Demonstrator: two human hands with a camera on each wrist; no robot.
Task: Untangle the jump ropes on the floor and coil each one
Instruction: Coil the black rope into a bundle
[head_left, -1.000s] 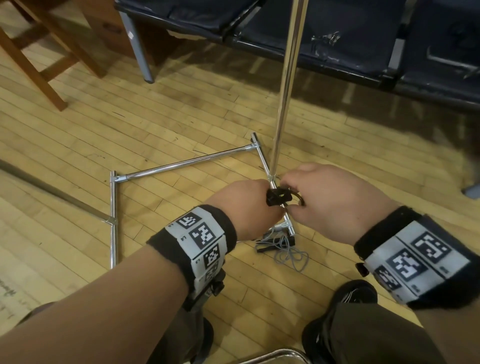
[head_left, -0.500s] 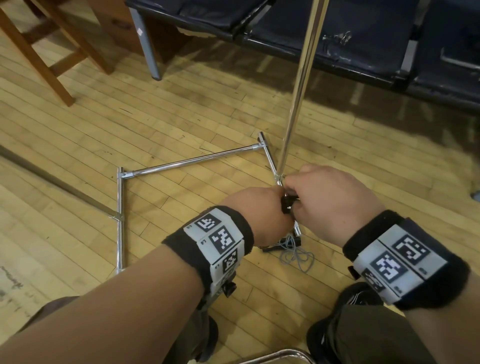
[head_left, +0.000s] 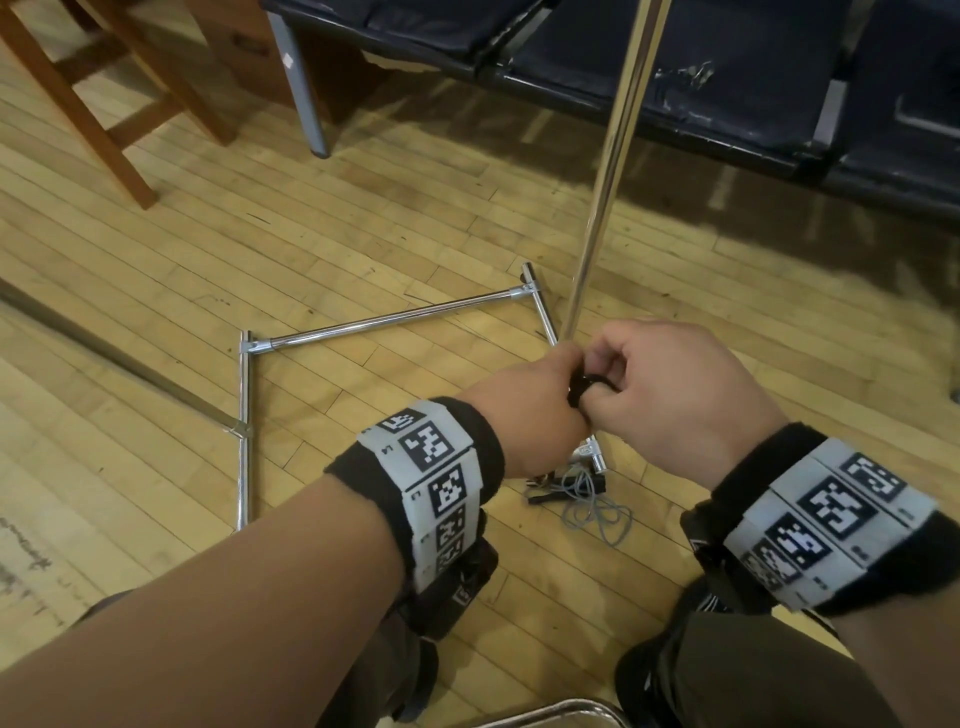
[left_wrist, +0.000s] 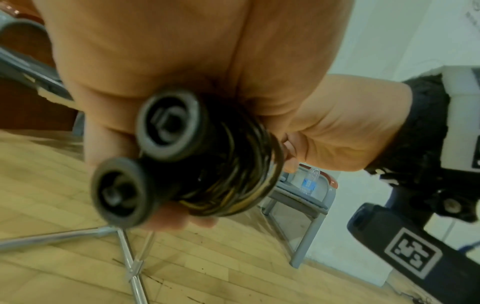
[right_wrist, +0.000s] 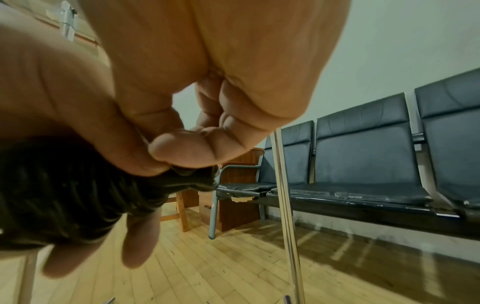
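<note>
we see two hands meeting above the wooden floor (head_left: 156, 218). the left hand (head_left: 524, 410) is curled around a black jump rope (left_wrist: 223, 164), wound into a tight coil about its two round-ended handles (left_wrist: 168, 125), which lie side by side and stick out of the fist toward the left wrist camera. the right hand (head_left: 675, 395) pinches the far end of that same coil between thumb and a bent finger (right_wrist: 187, 148); its other fingers are folded in. one more rope, the grey jump rope (head_left: 587, 504), lies loose on the floor just below the hands, beside the near corner of a chrome rack base (head_left: 395, 319); we cannot tell whether it is knotted. one chrome pole (head_left: 613, 156) rises from that base right behind the hands. along the far edge we count three dark seats on a bench (right_wrist: 363, 160), one wooden chair (head_left: 93, 104) at upper left, and one water bottle (left_wrist: 309, 181) on a chair in the left wrist view.
</note>
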